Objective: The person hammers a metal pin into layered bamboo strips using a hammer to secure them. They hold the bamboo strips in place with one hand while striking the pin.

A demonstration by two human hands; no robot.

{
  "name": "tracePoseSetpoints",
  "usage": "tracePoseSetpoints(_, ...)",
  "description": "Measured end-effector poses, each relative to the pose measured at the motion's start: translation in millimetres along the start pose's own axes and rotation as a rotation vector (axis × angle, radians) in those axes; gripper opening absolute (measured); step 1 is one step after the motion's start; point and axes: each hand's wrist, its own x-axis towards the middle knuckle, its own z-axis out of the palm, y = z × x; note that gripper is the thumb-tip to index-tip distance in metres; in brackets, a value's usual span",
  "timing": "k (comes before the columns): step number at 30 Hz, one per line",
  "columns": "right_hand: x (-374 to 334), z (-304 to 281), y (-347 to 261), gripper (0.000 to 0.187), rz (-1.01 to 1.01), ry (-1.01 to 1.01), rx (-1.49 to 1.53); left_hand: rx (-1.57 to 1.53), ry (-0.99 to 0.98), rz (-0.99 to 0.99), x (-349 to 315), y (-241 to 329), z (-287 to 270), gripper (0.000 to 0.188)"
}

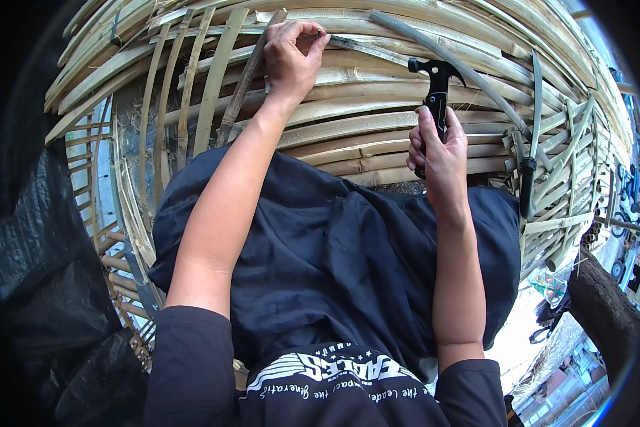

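Observation:
My right hand (437, 142) is wrapped round the black handle of a small claw hammer (437, 91), whose head points up and away from me. At the upper left of it, my left hand (293, 60) is closed in a pinch, thumb against forefinger, over the bamboo slats (362, 92). Whatever sits between those fingertips is too small to make out. A thin dark-edged strip (373, 50) runs along the slats from beside the left fingertips toward the hammer head. The hammer is apart from the left hand.
A long blade with a black handle (527, 174) lies at the right on the slats. A grey curved pole (455, 60) crosses them. Several split bamboo strips (217, 85) lie crosswise at the left. Dark cloth (298, 235) covers my lap. A thick log (604, 295) stands lower right.

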Motion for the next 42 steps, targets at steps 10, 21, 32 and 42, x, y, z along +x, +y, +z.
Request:
tracePoseSetpoints(10,-3,-2,1,0.02,-0.003,0.026,-0.004,-0.027,0.021,0.021,-1,-3,2,0.013)
tracePoseSetpoints(21,-4,0,-3,0.019,0.008,0.019,-0.012,-0.036,-0.06,0.013,0,2,-3,0.018)
tracePoseSetpoints(32,-4,-5,-8,0.019,-0.026,0.001,0.072,-0.055,-0.163,0.029,6,3,-14,0.028)
tracePoseSetpoints(42,-3,-4,-3,0.02,-0.003,-0.022,0.049,-0.099,-0.228,-0.024,5,-1,-12,0.027)
